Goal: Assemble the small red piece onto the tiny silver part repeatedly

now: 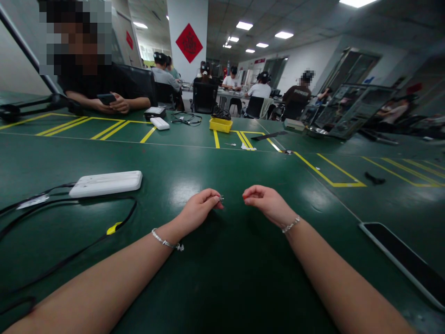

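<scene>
Just above the green table (222, 260), my left hand (203, 204) is closed in a pinch. From its fingertips a small shiny metal piece (221, 198) with thin prongs sticks out; its kind is too small to tell. A short gap to the right, my right hand (266, 202) is also pinched closed, its fingertips turned toward the left hand. A speck of red-orange shows at those fingertips, and I cannot make out whether it is a held part or a nail. Both wrists wear silvery bracelets.
A white power bank (106, 183) with black cables (134, 206) lies on the left. At right lies a dark-screened phone (403, 260). Farther back are a yellow bin (220, 125), a white box (160, 123) and yellow tape lines. Across the table a person holds a phone (106, 99).
</scene>
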A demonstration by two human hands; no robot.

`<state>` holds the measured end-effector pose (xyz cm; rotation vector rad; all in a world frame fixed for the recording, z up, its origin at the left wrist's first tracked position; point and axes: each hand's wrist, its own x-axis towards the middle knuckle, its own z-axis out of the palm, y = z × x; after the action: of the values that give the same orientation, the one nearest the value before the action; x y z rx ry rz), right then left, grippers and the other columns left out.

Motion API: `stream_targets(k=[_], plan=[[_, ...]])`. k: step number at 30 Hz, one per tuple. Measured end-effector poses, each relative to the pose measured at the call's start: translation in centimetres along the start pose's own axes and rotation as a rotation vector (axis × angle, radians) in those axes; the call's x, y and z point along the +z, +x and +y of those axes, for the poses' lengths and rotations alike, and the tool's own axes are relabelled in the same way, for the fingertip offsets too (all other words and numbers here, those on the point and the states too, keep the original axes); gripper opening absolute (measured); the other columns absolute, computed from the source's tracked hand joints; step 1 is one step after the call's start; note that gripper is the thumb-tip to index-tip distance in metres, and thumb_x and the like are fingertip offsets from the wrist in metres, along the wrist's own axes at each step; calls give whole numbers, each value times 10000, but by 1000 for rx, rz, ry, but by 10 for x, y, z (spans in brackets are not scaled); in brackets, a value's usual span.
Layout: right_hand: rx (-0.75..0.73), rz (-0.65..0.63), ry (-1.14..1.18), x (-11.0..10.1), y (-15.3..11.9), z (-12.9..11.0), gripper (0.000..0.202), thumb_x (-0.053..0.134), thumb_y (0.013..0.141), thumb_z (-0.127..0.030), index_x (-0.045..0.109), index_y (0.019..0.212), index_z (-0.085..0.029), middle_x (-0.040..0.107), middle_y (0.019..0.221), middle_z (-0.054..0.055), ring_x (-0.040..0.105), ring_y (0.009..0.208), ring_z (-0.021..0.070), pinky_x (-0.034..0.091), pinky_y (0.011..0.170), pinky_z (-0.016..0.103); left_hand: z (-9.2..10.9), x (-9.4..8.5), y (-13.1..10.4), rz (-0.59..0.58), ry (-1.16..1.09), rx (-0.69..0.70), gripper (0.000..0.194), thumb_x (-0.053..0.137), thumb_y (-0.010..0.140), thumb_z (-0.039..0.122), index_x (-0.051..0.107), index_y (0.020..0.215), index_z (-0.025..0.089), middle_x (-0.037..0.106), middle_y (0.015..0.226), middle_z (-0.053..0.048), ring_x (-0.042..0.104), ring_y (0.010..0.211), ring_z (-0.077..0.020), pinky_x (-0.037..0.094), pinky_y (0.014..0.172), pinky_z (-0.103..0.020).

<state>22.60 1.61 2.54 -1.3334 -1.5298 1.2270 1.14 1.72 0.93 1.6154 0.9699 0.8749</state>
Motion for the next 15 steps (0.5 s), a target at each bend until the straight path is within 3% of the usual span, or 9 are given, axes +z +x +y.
stream_targets(k=[2,5,15], plan=[[-44,-42,236,23,-3,-5,188,663,560,-155,544,705,-166,579,736,-11,537,681,94,416,686,255,0,1,0,-18,-52,9,159,429,794,272,527,840,156,620,747,-19,569,748,-138,409,730,-270],[-29,-48,391,41,-7,-9,193,664,569,-135,549,722,-161,584,719,-11,533,649,85,414,653,246,1,2,0,-37,-96,27,143,437,792,247,527,841,147,616,753,-19,570,756,-133,413,743,-270],[127,-78,610,45,-3,2,163,675,589,-143,582,722,-146,598,701,-6,543,625,72,429,659,232,-1,3,0,-58,-24,80,159,433,799,251,546,842,147,611,778,-25,563,749,-133,422,724,-276]])
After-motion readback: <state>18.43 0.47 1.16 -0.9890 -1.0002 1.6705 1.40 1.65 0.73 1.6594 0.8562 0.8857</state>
